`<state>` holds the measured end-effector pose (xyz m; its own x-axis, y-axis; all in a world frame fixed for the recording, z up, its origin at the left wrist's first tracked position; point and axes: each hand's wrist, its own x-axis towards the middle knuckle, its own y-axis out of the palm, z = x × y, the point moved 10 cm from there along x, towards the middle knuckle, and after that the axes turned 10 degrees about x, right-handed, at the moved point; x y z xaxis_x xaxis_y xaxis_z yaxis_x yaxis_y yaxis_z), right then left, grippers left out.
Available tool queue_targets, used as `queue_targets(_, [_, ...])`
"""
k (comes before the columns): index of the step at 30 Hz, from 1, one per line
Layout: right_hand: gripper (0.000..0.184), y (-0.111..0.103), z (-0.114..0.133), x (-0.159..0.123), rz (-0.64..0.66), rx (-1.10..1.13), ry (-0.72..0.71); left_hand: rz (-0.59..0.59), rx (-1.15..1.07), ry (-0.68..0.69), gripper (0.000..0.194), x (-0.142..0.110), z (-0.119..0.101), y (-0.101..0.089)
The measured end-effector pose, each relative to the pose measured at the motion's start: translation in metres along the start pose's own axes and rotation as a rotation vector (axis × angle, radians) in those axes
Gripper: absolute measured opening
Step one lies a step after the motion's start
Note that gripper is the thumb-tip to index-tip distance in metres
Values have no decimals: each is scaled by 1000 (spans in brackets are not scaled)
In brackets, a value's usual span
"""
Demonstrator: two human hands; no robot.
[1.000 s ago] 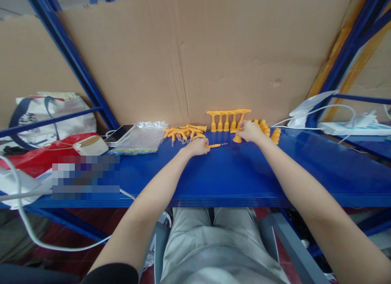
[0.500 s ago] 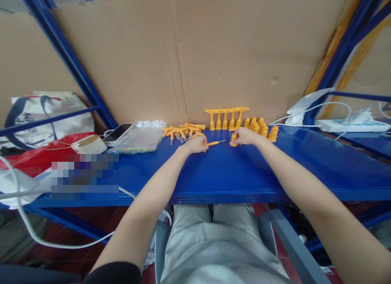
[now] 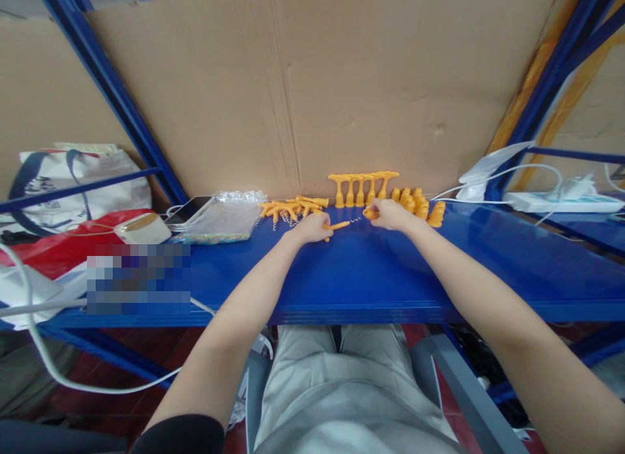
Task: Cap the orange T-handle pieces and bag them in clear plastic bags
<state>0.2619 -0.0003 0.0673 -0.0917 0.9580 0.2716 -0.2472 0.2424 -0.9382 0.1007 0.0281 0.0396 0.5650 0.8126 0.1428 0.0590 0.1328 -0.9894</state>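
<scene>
- Over the blue counter (image 3: 361, 278), the left-hand grip (image 3: 312, 228) is clamped on the handle of a yellow corkscrew (image 3: 340, 225).
- The corkscrew extends rightward from that grip, nearly level: ridged yellow shank first, thin metal spiral at the end.
- The right-hand grip (image 3: 389, 215) is clamped around a yellow sleeve (image 3: 371, 213), tilted, its hollow mouth toward the spiral.
- Spiral tip and sleeve: just apart, between both hands.

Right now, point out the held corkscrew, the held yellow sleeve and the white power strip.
Held corkscrew (image 3: 340, 225), head view: ridged shaft.
Held yellow sleeve (image 3: 370, 213), head view: flared end.
White power strip (image 3: 570, 206), head view: front side.
</scene>
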Motion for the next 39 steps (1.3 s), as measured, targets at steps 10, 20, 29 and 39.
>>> queue_targets(10, [35,-2,29,-1,-85,99,-288,-91,52,-94,33,1,13,-8])
queue_targets(20, [39,2,11,-4,-17,-35,-69,-144,5,-145,34,-5,15,-21])
queue_targets(29, [39,4,2,2,-44,-9,-47,-161,19,-110,33,-4,15,-19])
queue_targets(39, [32,11,-3,11,-58,68,-109,-140,30,-83,34,0,19,-12])
